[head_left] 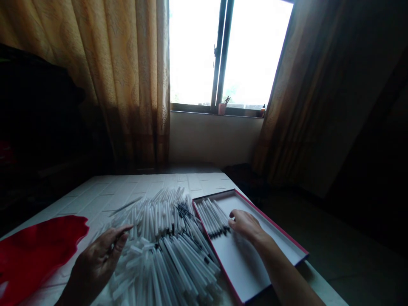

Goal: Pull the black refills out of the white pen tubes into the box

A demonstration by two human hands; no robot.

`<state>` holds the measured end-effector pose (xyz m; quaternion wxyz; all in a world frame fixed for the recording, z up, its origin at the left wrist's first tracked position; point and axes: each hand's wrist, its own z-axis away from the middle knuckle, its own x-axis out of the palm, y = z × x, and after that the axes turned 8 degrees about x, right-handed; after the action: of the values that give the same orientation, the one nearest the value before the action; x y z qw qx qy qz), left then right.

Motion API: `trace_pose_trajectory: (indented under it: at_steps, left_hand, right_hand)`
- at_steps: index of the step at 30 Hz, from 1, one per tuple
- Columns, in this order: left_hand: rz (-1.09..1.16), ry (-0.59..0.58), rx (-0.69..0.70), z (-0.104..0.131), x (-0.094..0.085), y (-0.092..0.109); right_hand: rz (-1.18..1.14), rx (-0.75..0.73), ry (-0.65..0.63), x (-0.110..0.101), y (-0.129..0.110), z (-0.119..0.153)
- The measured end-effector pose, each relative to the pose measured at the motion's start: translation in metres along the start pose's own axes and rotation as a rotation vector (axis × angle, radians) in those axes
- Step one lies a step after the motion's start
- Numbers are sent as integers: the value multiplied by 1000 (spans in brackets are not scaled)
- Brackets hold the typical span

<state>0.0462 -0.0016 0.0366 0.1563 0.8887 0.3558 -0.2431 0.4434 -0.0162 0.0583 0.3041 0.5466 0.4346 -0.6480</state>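
Observation:
Over the shallow tray (250, 272) with a red rim, my right hand (245, 225) has its finger and thumb closed at the lower end of a slanted white pen (219, 210). That pen lies at the right end of a row of white pens (207, 214) with black ends. My left hand (100, 255) hovers at the left side of a big heap of translucent white pen barrels (178, 263). Its index finger and thumb are apart with nothing visible between them. Several thin black-tipped pieces (185, 210) lie among the heap, beside the tray.
The heap and tray rest on a white brick-patterned table (105, 191). Red cloth or plastic (41, 250) lies at the left. Behind stand curtains (134, 76) and a window, with a pink cup (222, 109) and a small bottle (262, 111) on the sill.

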Motion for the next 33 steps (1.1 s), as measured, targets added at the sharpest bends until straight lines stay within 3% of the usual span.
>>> trace_pose_trajectory:
  at_steps: [6,9,13,16,20,25,33]
  left_hand:
    - [42,-8,46,6,2,-2]
    - [27,-20,89,10,4,2]
    - [-10,-74,184,14,3,17]
    - [4,-149,256,17,3,29]
    - [53,-143,270,18,7,36]
    - [144,-140,220,20,10,35]
    - [167,-170,221,11,7,41]
  right_hand:
    - [-124,-18,164,-31,-4,18]
    - [-238,-214,138,-36,-26,44]
    - [-475,-615,-34,-23,-60,80]
    - [-597,-714,-89,-6,-72,93]
    - [-817,-666,-182,17,-72,90]
    - [-1028,-461,-480,30,-67,81]
    - [-1008,-372,-539,30,-65,82]
